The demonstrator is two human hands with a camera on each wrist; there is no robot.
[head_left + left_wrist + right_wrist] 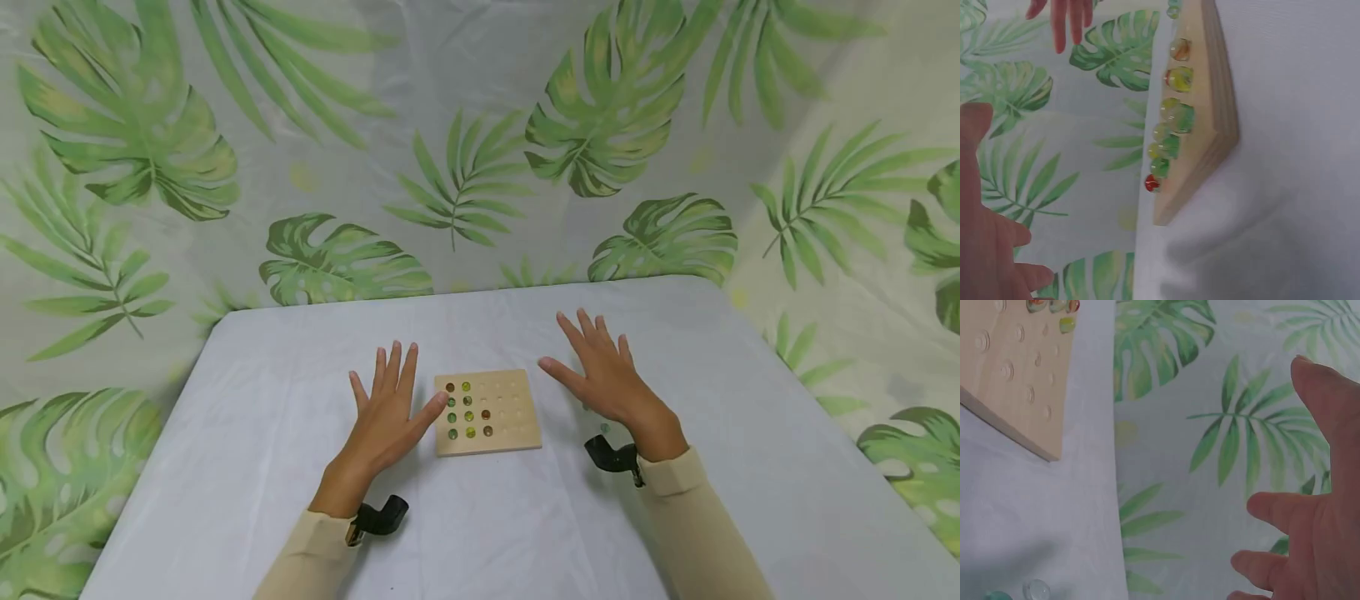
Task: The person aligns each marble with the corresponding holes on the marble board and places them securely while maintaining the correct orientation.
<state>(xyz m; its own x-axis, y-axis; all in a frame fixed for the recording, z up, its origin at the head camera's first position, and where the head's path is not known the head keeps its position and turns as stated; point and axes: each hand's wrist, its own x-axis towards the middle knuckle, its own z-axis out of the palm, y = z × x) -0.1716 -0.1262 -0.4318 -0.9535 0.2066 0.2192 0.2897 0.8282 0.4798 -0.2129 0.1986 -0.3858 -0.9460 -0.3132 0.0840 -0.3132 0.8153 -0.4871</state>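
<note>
A wooden board [533,433] with rows of round hollows lies flat on the table. Glass marbles [470,415] in green, yellow and brown fill the two left columns and part of the third; the right-hand hollows are bare. My left hand [384,425] is spread beside the board's left edge, its thumb overlapping that edge in the head view. To the right of the board, my right hand [611,385] is also spread, holding nothing. Near and partly behind it lie loose marbles [604,427]; the right wrist view shows a clear marble [1036,590] and a teal marble [999,595].
A white cloth covers the table [480,517]. Behind it hangs a leaf-patterned curtain [480,275]. Black wrist cameras sit on both wrists, the left camera [382,515] and the right camera [611,455].
</note>
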